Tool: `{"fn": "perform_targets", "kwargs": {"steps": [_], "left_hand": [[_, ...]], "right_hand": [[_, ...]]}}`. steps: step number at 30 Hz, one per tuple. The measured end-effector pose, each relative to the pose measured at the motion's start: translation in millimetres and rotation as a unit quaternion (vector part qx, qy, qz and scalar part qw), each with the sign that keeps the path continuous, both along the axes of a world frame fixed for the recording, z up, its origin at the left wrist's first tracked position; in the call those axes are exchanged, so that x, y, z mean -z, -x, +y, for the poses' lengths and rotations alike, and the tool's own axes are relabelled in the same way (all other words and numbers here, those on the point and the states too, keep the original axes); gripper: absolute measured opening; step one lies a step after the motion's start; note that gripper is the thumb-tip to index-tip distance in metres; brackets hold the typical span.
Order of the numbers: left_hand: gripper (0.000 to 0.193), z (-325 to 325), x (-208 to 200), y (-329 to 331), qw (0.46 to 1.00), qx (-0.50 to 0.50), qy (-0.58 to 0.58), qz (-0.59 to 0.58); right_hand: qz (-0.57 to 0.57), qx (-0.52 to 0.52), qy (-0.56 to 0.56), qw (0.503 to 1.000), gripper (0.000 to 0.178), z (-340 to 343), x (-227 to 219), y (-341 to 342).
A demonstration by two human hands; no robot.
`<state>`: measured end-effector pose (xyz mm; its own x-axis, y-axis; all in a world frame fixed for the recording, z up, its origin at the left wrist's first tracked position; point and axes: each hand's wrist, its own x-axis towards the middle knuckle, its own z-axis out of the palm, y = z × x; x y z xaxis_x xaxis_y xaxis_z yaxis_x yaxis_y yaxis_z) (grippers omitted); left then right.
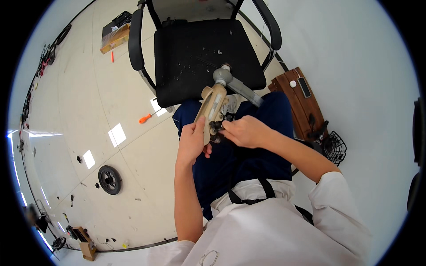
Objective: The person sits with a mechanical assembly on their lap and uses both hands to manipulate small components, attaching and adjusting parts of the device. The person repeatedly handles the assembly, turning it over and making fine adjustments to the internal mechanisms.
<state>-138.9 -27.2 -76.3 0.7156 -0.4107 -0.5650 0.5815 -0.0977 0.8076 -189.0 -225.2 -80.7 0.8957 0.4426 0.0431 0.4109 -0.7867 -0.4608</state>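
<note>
Over my lap lies a beige, elongated housing (pixel 214 103) with an open side. Its far end meets a grey, rounded joint (pixel 222 76), from which a grey bar (pixel 246 92) runs down toward my right knee. My left hand (pixel 191 141) grips the near end of the housing along its left edge, thumb on top. At the housing's near right side are small dark parts (pixel 215 127). The fingers of my right hand (pixel 246 131) are pinched together against them; what they hold is hidden. The far end of the assembly rests by the front of a black chair seat (pixel 202 53).
On the tiled floor to the left lie an orange-handled screwdriver (pixel 145 119), a black wheel (pixel 109 180) and an open cardboard box (pixel 115 39). To the right stands a brown wooden box (pixel 296 102) with a phone (pixel 304 87) on it, beside a black wire basket (pixel 336 148).
</note>
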Motion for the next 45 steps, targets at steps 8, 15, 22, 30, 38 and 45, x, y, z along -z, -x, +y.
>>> {"fn": "perform_targets", "kwargs": {"steps": [8, 15, 22, 30, 38, 45], "left_hand": [[0.051, 1, 4, 3, 1.000, 0.003, -0.005, 0.000], [0.051, -3, 11, 6, 1.000, -0.009, -0.020, -0.020], [0.049, 4, 0, -4, 0.997, -0.073, -0.003, -0.014], [0.046, 11, -1, -7, 1.000, -0.016, 0.010, 0.002], [0.046, 13, -4, -8, 1.000, -0.001, 0.007, -0.015], [0.045, 18, -6, -12, 0.997, -0.056, 0.050, 0.007]], "right_hand": [[0.153, 0.247, -0.274, 0.917, 0.020, 37, -7, 40], [0.178, 0.332, -0.363, 0.852, 0.017, 48, -4, 58], [0.377, 0.423, -0.594, 0.571, 0.013, 76, -36, 35], [0.409, 0.306, -0.500, 0.699, 0.024, 40, 1, 70], [0.375, 0.329, -0.483, 0.719, 0.026, -2, 42, 97], [0.034, 0.428, -0.086, 0.899, 0.063, -68, 100, 23]]}}
